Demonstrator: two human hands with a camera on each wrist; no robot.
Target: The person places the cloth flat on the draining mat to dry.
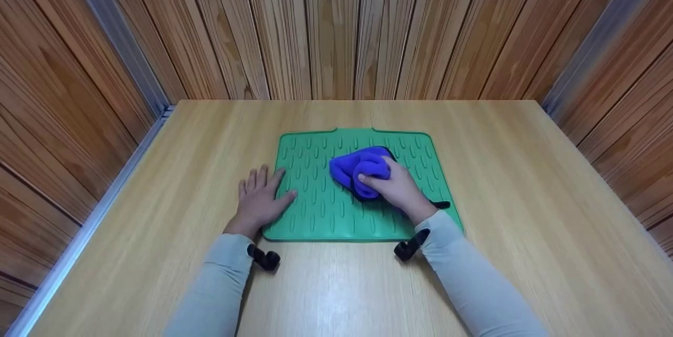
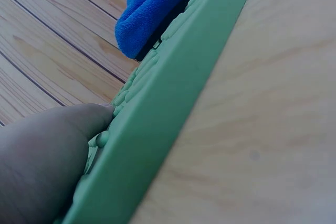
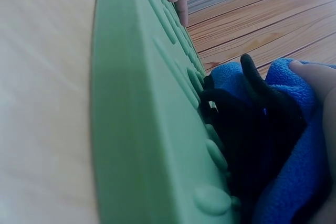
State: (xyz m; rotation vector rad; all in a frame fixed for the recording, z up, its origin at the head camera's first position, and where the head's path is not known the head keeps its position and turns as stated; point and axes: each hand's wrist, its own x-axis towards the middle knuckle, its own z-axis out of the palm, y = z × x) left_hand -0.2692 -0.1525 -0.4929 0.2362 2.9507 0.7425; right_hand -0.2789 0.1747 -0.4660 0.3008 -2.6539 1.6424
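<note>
On green mat (image 1: 326, 221) | blue cloth (image 1: 349, 164) in right hand (image 1: 400, 187) | left hand (image 1: 260, 203) apart

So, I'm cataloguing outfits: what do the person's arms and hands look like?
Long, pale grey-blue fabric sleeves on both sides, each with a black, round-ended strap near its end. The left hand and right hand are bare, ungloved.
</note>
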